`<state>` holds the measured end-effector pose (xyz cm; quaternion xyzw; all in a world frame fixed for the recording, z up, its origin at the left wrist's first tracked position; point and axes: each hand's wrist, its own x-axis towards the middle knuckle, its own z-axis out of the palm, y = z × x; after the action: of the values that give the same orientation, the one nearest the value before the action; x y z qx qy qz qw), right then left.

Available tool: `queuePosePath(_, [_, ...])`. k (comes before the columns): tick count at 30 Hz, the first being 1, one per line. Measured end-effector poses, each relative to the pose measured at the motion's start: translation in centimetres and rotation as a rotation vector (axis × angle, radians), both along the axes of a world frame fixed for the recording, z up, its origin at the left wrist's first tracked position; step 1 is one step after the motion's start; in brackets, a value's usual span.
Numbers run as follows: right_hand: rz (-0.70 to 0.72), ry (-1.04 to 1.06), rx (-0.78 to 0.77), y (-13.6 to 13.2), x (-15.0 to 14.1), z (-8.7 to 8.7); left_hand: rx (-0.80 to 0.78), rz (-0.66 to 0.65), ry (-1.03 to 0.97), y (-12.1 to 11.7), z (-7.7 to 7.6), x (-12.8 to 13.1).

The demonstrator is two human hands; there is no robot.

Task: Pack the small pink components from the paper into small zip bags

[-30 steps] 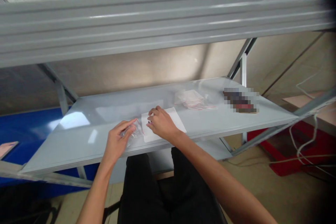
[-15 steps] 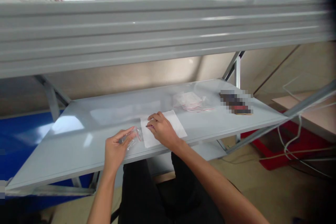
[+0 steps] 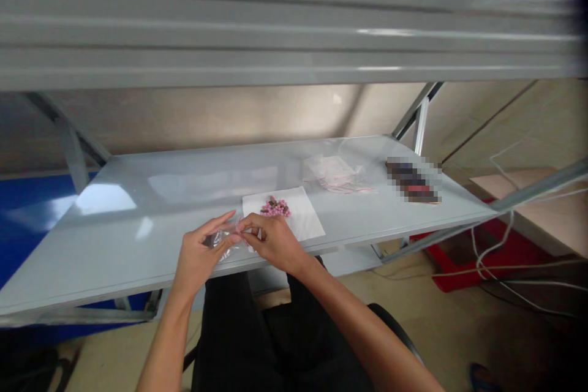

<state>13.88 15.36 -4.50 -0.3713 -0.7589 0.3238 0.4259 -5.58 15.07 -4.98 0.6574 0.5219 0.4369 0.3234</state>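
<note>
My left hand (image 3: pixel 197 255) is closed on a small clear zip bag (image 3: pixel 224 246) with a pinkish-red strip at its mouth, holding it low over the shelf near the front edge. At that mouth my right hand (image 3: pixel 278 243) has its thumb and fingertips pinched together; whatever lies between them is too small to make out. Just beyond the right hand, a little pile of pink and brown bead-like pieces (image 3: pixel 275 207) rests on a white sheet of paper (image 3: pixel 307 215). The right hand covers part of the sheet's near left side.
Several clear bags with red strips (image 3: pixel 337 174) lie stacked behind the paper, to the right. A blurred-out dark item (image 3: pixel 413 180) is farther right on the grey shelf (image 3: pixel 151 208). A ridged grey upper shelf (image 3: pixel 275 37) spans overhead.
My right hand has moved left from over the paper to the bag's mouth, uncovering the pink and brown pile. The left hand still holds the bag. My view has tilted downward.
</note>
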Motion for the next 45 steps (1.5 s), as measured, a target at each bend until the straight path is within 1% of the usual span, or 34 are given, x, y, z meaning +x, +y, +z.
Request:
queuePosePath(2, [0.081, 0.021, -0.070, -0.3, 0.2, 0.1, 0.019, -0.009, -0.011, 0.0, -0.1, 0.0])
queuePosePath(4, [0.164, 0.080, -0.146, -0.7, 0.7, 0.4, 0.033, 0.025, -0.047, 0.1, -0.3, 0.0])
queuePosePath(5, [0.183, 0.125, -0.173, -0.9, 1.1, 0.5, 0.035, 0.051, -0.078, 0.1, -0.3, 0.0])
queuePosePath(6, [0.169, 0.177, -0.185, -1.1, 1.6, 0.7, 0.036, 0.075, -0.119, 0.1, -0.4, 0.0])
queuePosePath(7, [0.115, 0.229, -0.184, -1.3, 2.2, 0.8, 0.038, 0.095, -0.167, 0.1, -0.4, 0.0])
queuePosePath(8, [0.023, 0.270, -0.172, -1.3, 3.1, 0.8, 0.036, 0.106, -0.217, 0.1, -0.4, 0.0])
queuePosePath(10, [-0.237, 0.279, -0.137, -1.2, 5.1, 0.6, 0.028, 0.099, -0.304, 0.1, -0.4, 0.0])
queuePosePath(11, [-0.361, 0.237, -0.119, -1.1, 6.2, 0.3, 0.024, 0.084, -0.334, 0.1, -0.3, 0.0])
queuePosePath(12, [-0.448, 0.163, -0.101, -0.8, 7.2, 0.0, 0.022, 0.066, -0.351, 0.1, -0.3, 0.1])
queuePosePath(14, [-0.502, -0.004, -0.065, -0.4, 8.8, -0.9, 0.041, 0.043, -0.351, 0.1, -0.3, 0.1])
queuePosePath(17, [-0.484, -0.187, 0.009, 0.2, 9.5, -2.1, 0.092, 0.017, -0.291, 0.0, -0.6, 0.3])
queuePosePath(20, [-0.481, -0.271, 0.093, 0.3, 9.2, -2.6, 0.113, -0.034, -0.235, -0.1, -0.7, 0.6])
queuePosePath(22, [-0.479, -0.290, 0.113, 0.2, 8.9, -2.7, 0.099, -0.075, -0.201, -0.2, -0.6, 0.8])
queuePosePath(26, [-0.472, -0.277, 0.094, -0.1, 8.8, -2.7, 0.024, -0.140, -0.122, -0.1, -0.4, 1.0])
queuePosePath(30, [-0.446, -0.270, 0.112, 0.0, 9.0, -3.5, 0.032, -0.144, -0.015, 0.1, -0.3, 0.8])
queuePosePath(32, [-0.450, -0.265, 0.134, 0.0, 9.0, -3.7, 0.050, -0.138, 0.006, 0.0, -0.1, 0.8])
queuePosePath(35, [-0.418, -0.184, 0.166, -0.7, 8.8, -2.9, 0.110, -0.138, 0.006, -0.7, 0.5, 1.5])
queuePosePath(37, [-0.329, -0.055, 0.157, -1.5, 8.5, -1.8, 0.164, -0.176, 0.015, -1.5, 0.9, 2.5])
queuePosePath(39, [-0.202, 0.045, 0.126, -2.5, 8.2, -0.5, 0.202, -0.230, 0.024, -2.5, 1.2, 3.8])
queuePosePath(42, [-0.050, 0.055, 0.118, -3.5, 7.8, 0.7, 0.212, -0.278, -0.011, -3.7, 1.0, 5.6])
queuePosePath(45, [0.037, 0.027, 0.136, -3.9, 7.6, 0.9, 0.183, -0.300, -0.051, -4.3, 0.3, 6.6])
